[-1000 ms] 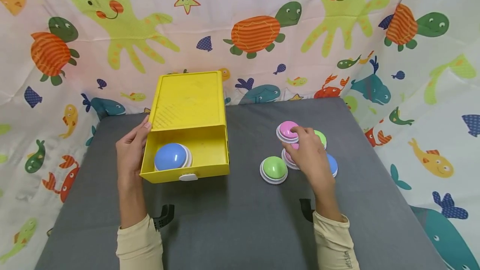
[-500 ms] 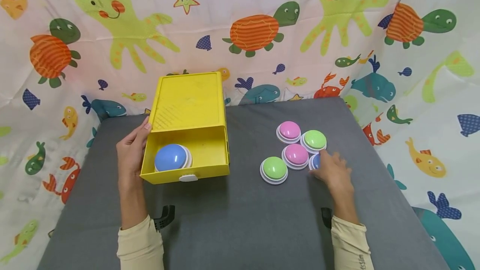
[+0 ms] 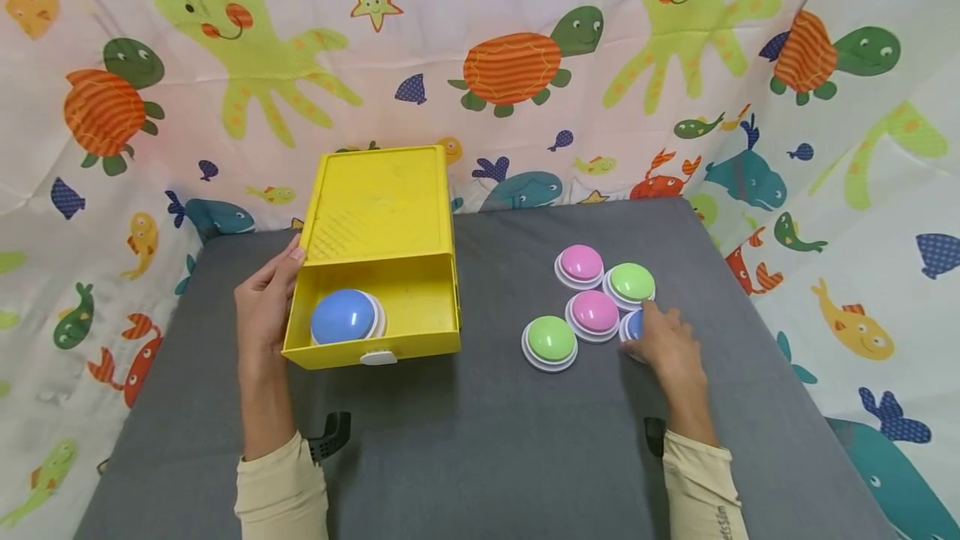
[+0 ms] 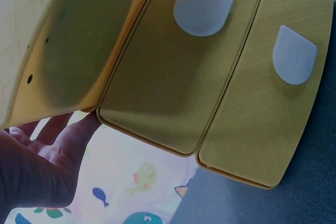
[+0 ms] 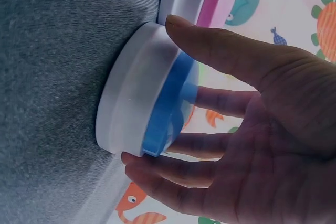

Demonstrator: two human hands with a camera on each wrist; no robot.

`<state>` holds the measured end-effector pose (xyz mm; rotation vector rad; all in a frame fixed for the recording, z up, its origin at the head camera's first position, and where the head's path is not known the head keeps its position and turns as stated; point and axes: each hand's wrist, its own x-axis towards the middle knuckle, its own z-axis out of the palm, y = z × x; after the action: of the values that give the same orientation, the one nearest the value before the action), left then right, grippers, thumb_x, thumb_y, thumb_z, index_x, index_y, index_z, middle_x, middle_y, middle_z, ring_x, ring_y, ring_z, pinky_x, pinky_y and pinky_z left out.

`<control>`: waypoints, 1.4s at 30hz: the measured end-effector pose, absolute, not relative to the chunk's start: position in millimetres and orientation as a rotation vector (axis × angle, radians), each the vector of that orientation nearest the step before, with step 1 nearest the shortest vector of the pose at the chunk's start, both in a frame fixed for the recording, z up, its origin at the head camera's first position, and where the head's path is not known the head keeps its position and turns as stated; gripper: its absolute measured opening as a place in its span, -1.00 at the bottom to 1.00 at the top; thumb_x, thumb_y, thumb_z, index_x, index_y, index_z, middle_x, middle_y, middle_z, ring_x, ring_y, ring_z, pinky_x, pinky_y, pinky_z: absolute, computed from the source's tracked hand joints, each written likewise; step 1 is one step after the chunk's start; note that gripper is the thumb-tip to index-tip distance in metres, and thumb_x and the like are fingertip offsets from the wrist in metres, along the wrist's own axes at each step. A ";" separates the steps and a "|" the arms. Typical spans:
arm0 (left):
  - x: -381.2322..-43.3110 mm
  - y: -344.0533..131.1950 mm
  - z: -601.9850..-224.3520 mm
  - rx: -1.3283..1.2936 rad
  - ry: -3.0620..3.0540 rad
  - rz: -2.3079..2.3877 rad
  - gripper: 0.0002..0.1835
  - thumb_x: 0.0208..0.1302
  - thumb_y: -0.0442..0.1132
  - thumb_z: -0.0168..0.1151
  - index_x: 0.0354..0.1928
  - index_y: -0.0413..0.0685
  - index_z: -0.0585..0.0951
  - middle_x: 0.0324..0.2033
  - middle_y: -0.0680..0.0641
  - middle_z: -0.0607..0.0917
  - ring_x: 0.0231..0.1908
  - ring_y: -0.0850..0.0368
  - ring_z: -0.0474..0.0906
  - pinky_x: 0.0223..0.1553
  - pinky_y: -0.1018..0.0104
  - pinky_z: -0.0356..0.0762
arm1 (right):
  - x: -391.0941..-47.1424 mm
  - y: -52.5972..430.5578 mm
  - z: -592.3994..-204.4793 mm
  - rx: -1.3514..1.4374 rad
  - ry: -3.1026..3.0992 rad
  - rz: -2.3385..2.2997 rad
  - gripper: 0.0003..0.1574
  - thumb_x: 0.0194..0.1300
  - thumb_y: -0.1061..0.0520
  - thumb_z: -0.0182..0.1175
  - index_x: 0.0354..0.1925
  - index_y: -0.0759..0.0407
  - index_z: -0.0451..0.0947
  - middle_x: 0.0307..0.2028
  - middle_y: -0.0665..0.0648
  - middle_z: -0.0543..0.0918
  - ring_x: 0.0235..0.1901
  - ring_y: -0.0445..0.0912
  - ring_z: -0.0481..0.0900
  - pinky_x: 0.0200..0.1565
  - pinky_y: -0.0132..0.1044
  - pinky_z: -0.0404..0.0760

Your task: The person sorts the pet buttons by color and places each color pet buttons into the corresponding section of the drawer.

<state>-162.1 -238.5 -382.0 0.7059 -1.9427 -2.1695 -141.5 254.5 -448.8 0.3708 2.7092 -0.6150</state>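
Observation:
A yellow drawer box (image 3: 382, 198) stands on the left, its top drawer (image 3: 412, 290) pulled out. A blue push button (image 3: 341, 317) with a white base lies in that drawer. My left hand (image 3: 262, 307) holds the box's left side; in the left wrist view its fingers pass partly behind the drawer. On the right, my right hand (image 3: 671, 352) grips a second blue push button (image 5: 136, 98) resting on the cloth, thumb on its near rim and fingers across the far side. Pink buttons (image 3: 592, 312) and green buttons (image 3: 551, 340) sit beside it.
Two lower drawers with white tabs (image 4: 202, 9) are closed in the left wrist view. Grey cloth (image 3: 495, 457) covers the table. A curtain (image 3: 420, 15) printed with sea animals hangs behind and along both sides.
My right hand has left the pink buttons and moved right and toward me, onto the blue button. Over the last half second it has stayed there. My left hand has kept its place.

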 end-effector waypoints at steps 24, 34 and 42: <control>-160.0 -238.6 -382.7 0.683 -1.950 -2.162 -0.32 0.15 0.28 0.48 0.33 0.37 0.62 0.40 0.20 0.59 0.42 0.09 0.54 0.08 0.52 0.62 | -121.4 238.4 -417.8 0.419 2.851 -0.659 0.04 0.26 0.03 0.44 0.52 0.39 0.22 0.21 0.65 0.32 0.19 0.51 0.27 0.16 0.50 0.47; -161.1 -238.5 -382.9 0.669 -1.924 -2.190 -0.34 0.16 0.26 0.49 0.33 0.38 0.63 0.40 0.18 0.60 0.39 0.10 0.58 0.02 0.55 0.65 | -117.9 222.7 -392.4 0.398 2.911 -0.687 0.15 0.22 0.00 0.47 0.55 0.31 0.10 0.23 0.60 0.33 0.24 0.49 0.26 0.14 0.45 0.57; -160.8 -238.3 -382.5 0.670 -1.896 -2.218 -0.33 0.16 0.24 0.50 0.33 0.36 0.62 0.40 0.18 0.60 0.39 0.11 0.58 0.03 0.54 0.64 | -109.5 205.6 -369.2 0.292 3.010 -0.707 0.01 0.23 -0.02 0.46 0.48 0.31 0.26 0.17 0.55 0.41 0.19 0.44 0.32 0.06 0.40 0.62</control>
<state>-160.8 -238.3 -382.5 0.6704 -1.8961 -2.2183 -109.5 205.6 -369.2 0.2924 3.0101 -0.7071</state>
